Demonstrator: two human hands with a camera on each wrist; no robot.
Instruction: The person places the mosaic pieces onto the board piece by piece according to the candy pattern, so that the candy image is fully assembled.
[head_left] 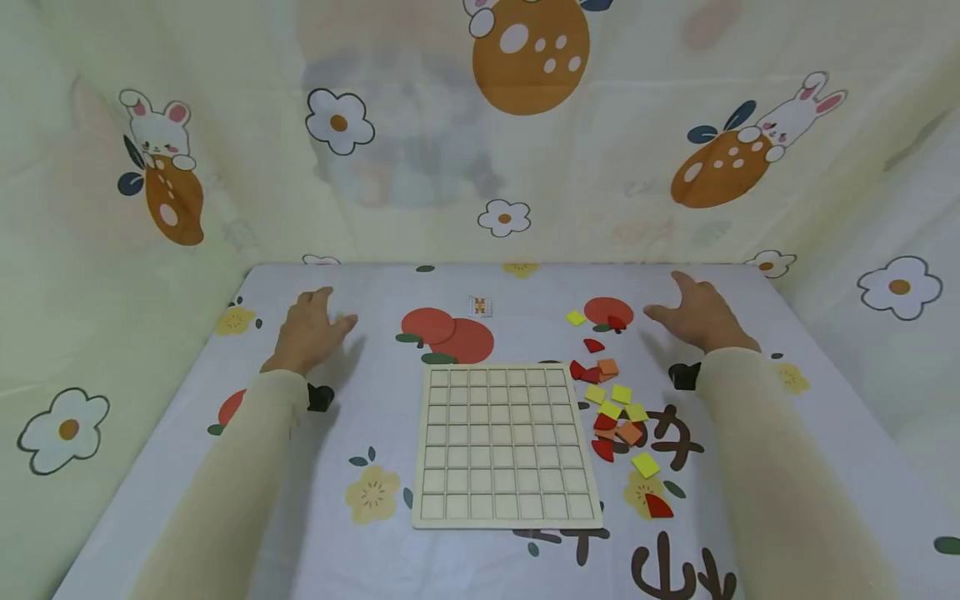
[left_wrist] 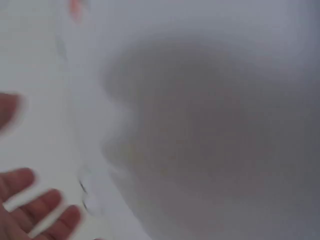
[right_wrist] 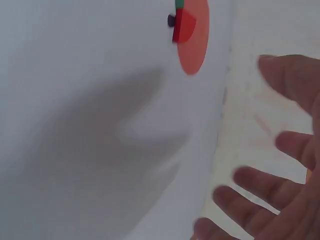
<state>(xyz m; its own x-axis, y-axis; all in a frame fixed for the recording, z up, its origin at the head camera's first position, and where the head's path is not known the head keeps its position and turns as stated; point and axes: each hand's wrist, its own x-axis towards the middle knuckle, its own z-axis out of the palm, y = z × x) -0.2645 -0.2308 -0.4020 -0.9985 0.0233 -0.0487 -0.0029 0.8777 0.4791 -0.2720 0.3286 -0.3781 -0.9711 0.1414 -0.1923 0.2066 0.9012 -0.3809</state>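
My left hand [head_left: 306, 335] hovers over the far left of the table, fingers relaxed and spread, holding nothing. At the far right my right hand [head_left: 699, 317] is also raised, thumb and fingers apart with nothing between them. Between the arms lies a pale square grid board [head_left: 501, 446] with rows of bare compartments. Along its right side are scattered small pieces: yellow squares [head_left: 645, 465], orange squares [head_left: 607, 367] and red quarter-circles [head_left: 658, 506]. One red quarter-circle [right_wrist: 187, 26] shows in the right wrist view, away from the fingertips. The left wrist view shows spread fingers [left_wrist: 45, 202] and a shadow.
A small printed card or sticker [head_left: 481, 307] lies beyond the board. The tablecloth [head_left: 360, 567] carries printed fruit, flowers and dark lettering. Patterned curtains [head_left: 420, 225] enclose the table at the back and both sides. Both wrists wear a dark device [head_left: 320, 397].
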